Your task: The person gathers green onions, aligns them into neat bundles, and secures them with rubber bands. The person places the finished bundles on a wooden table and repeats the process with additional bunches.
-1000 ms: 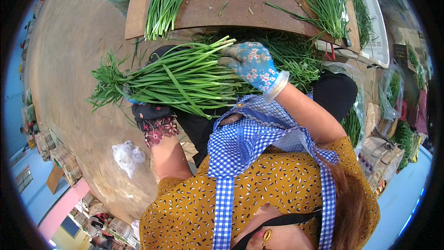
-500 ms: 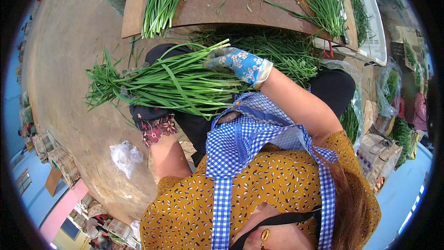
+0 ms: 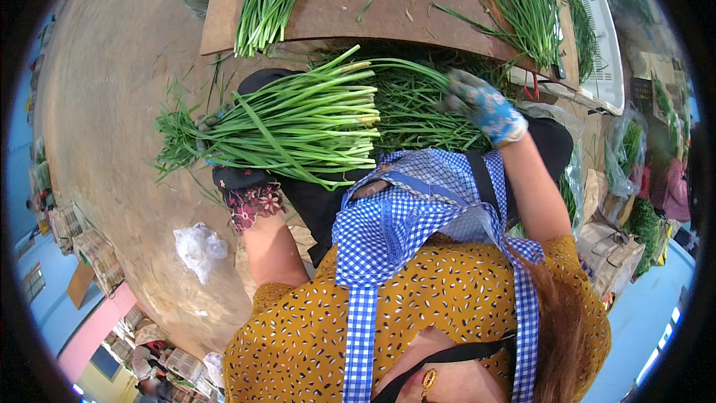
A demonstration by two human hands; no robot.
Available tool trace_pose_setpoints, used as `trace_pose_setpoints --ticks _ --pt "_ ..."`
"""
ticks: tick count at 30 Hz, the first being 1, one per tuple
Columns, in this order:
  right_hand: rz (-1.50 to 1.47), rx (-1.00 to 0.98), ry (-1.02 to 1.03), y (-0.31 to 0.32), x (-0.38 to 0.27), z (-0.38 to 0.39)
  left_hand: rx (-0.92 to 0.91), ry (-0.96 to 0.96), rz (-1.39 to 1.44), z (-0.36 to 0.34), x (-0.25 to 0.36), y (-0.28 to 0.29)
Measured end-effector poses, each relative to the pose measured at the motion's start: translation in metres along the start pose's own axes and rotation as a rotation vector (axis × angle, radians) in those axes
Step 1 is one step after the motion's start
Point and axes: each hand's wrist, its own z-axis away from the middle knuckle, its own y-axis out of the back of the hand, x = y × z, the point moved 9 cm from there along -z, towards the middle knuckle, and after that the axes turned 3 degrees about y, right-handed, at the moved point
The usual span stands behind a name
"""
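A thick bunch of garlic chives (image 3: 306, 123) lies across my lap, its pale cut ends pointing right. My left hand (image 3: 211, 121), gloved and mostly covered by the leaves, grips the bunch near its leafy end. My right hand (image 3: 477, 101), in a glove with grey fingers and a blue flowered back, is to the right of the bunch. Its fingers are closed on the tips of a few long chive leaves (image 3: 410, 67), which stretch left to the bunch's upper edge. Beneath them a heap of loose chives (image 3: 429, 123) fills the space between my knees.
A brown wooden board (image 3: 388, 11) stands in front, with one chive bunch (image 3: 272, 0) on its left and another (image 3: 522, 11) on its right. A white plastic crate (image 3: 608, 52) is beyond its right end. A crumpled white plastic bag (image 3: 200, 251) lies on the floor at left.
My right hand has moved right, away from the bunch's cut ends, drawing a few leaves out with it. The left hand still holds the bunch, in nearly the same place.
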Motion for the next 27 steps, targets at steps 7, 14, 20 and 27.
trace_pose_setpoints --ticks 7,14,20,27 --pt "1.146 0.293 0.265 0.034 -0.030 0.018 0.006 0.000 -0.011 0.001 -0.003 -0.001" --pt "0.924 0.065 0.740 -0.141 -0.098 -0.031 -0.018 -0.008 -0.031 0.000 -0.008 -0.006" --pt "0.684 0.111 0.433 -0.130 -0.057 -0.040 -0.063 -0.017 0.008 -0.003 0.007 0.002" --pt "1.264 0.320 0.563 -0.059 -0.027 0.002 -0.291 0.019 0.109 -0.009 0.008 -0.008"
